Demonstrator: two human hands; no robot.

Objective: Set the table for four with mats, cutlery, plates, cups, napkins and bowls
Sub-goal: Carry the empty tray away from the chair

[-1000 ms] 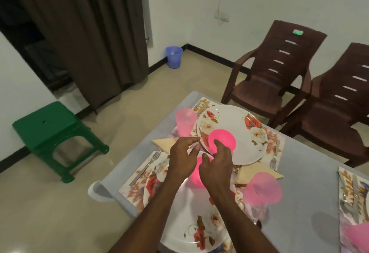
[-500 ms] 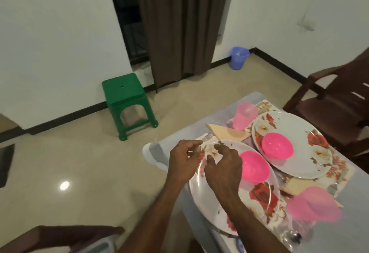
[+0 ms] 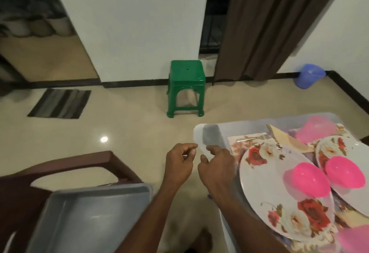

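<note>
The bench (image 3: pixel 239 129) fills my lower right, grey-topped, its near corner rounded. Beyond it lies a cream tiled floor (image 3: pixel 129 133) with a glare spot, white walls, a dark skirting line and a brown curtain (image 3: pixel 269 23). A green stool (image 3: pixel 185 87) stands by the wall, a blue bin (image 3: pixel 309 76) sits in the corner, and a striped rug (image 3: pixel 60 104) lies by the doorway on the left.

On the bench, a floral plate (image 3: pixel 267 183) carries a pink bowl (image 3: pixel 307 181); a second plate (image 3: pixel 355 153) beside it carries another bowl (image 3: pixel 344 176). A fork (image 3: pixel 253 138) lies on the mat (image 3: pixel 239 149) past the near plate, a tan napkin (image 3: pixel 287 141) next to it, and a pink cup (image 3: pixel 317 131), blurred, behind.

My left hand (image 3: pixel 179 165) and right hand (image 3: pixel 217 167) hang off the bench corner, over the floor, fingers loosely curled, gripping nothing. Lower left, a grey tray (image 3: pixel 89 218) rests on a brown chair (image 3: pixel 60 165).
</note>
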